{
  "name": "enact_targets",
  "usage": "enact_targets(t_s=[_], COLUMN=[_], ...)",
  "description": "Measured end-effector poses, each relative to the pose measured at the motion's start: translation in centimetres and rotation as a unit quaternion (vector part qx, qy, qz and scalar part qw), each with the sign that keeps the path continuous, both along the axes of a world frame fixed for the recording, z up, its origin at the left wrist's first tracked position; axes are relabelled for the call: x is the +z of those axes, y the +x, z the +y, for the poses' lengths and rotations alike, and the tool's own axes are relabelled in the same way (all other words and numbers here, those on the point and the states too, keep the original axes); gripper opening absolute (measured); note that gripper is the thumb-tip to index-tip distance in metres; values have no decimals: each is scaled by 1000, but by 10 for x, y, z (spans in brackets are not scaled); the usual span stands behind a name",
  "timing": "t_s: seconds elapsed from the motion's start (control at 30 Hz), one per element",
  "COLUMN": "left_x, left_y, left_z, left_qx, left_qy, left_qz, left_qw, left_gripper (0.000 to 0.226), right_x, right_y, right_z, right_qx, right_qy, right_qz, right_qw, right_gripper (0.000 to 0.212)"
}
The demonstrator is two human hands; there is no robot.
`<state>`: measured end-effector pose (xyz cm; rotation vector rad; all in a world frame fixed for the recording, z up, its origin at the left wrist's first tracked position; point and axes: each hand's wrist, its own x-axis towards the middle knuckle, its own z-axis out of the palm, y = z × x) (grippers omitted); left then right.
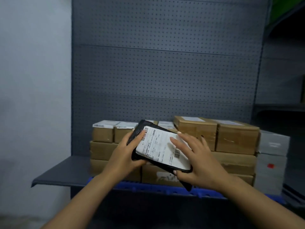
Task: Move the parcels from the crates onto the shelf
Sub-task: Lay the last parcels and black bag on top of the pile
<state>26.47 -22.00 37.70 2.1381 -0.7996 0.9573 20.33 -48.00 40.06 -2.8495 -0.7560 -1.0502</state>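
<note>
Head view: black parcel (162, 150) in left grip (125, 152) and right grip (198, 160), label print blurred, stacked boxes (214, 138) partly hidden.

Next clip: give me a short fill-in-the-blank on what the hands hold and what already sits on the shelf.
1. Both hands, left hand and right hand, hold a ____ soft parcel.
2. Its white label faces ____.
3. The stacked boxes are made of ____.
4. The bare part of the shelf lies to the boxes' ____.

Answers: black; up; cardboard; left
</note>
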Motion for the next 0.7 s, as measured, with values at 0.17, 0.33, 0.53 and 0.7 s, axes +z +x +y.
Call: enact_targets(t_s=[0.17,0.33,0.53,0.7], left_x=[11,25,61,88], left_y=[0,26,79,138], left_z=[46,68,77,88], left_qx=[54,87,105,137], left_qy=[-48,-46,-44,-55], left_qz=[3,7,5,5], left_qw=[997,995,993,989], left_gripper=[94,94,94,91], right_x=[12,17,49,78], right_y=[38,73,126,189], right_z=[38,67,86,98], right_qx=[46,65,45,-26], right_qy=[25,25,39,74], right_qz=[-2,0,25,24], right_qw=[999,998,998,997], right_gripper=[84,68,77,77])
